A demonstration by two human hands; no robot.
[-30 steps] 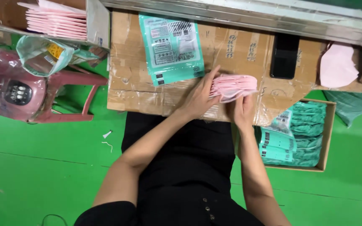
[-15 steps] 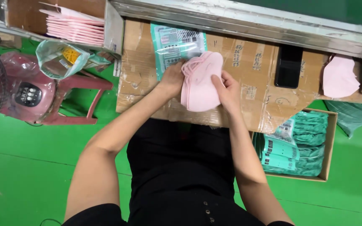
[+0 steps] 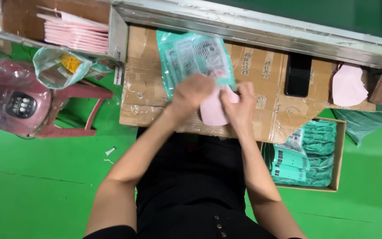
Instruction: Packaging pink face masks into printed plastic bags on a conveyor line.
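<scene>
**Pink stack going into the teal pouch**

The cardboard-covered bench (image 3: 261, 75) carries the work, with a metal rail along its far edge. On it lies the teal printed plastic pouch (image 3: 195, 59), glossy, crinkled and partly see-through, its near end at the hands. Below the bench's right end, an open cardboard box (image 3: 339, 155) on the green floor holds many filled teal packets.

The step in hand looks like bagging: the small stack of pale pink soft masks (image 3: 212, 110) sits at the pouch's mouth, its far end apparently just inside, though motion blur makes this uncertain. The left hand (image 3: 191, 93) is closed over the pouch's near edge and the stack's top; the right hand (image 3: 239, 106) pinches the stack's right side. The hands are close together.

The next move probably calls for keeping the mouth open and the stack square while pushing it in.

The stack looks flat, matte and limp.
</scene>
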